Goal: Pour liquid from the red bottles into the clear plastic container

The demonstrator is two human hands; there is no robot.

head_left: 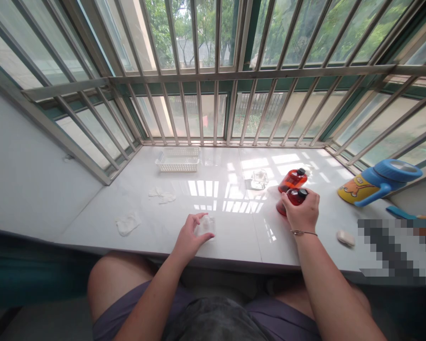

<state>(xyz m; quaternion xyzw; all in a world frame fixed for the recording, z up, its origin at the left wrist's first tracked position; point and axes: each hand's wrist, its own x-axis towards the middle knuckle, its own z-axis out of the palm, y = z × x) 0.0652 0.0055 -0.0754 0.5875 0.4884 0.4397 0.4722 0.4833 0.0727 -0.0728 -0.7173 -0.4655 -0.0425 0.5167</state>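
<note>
My left hand (192,233) rests at the near edge of the sill, thumb and fingers curved round a small clear square container (209,228) with something whitish in it. My right hand (303,210) grips a dark red see-through bottle (283,207) with a black cap, near its top. Just behind stands a second bottle (291,179), orange-red with a black cap. Another small clear container (259,179) sits left of the bottles, in the sunlight. Whether the held bottle touches the surface is hard to tell.
A white perforated basket (179,161) stands at the back left. Crumpled white tissues (127,223) lie at left. On the right are a blue and yellow thermos flask (372,182), a small pale object (345,238) and a blurred-out patch. Metal window bars (216,75) rise behind the white sill.
</note>
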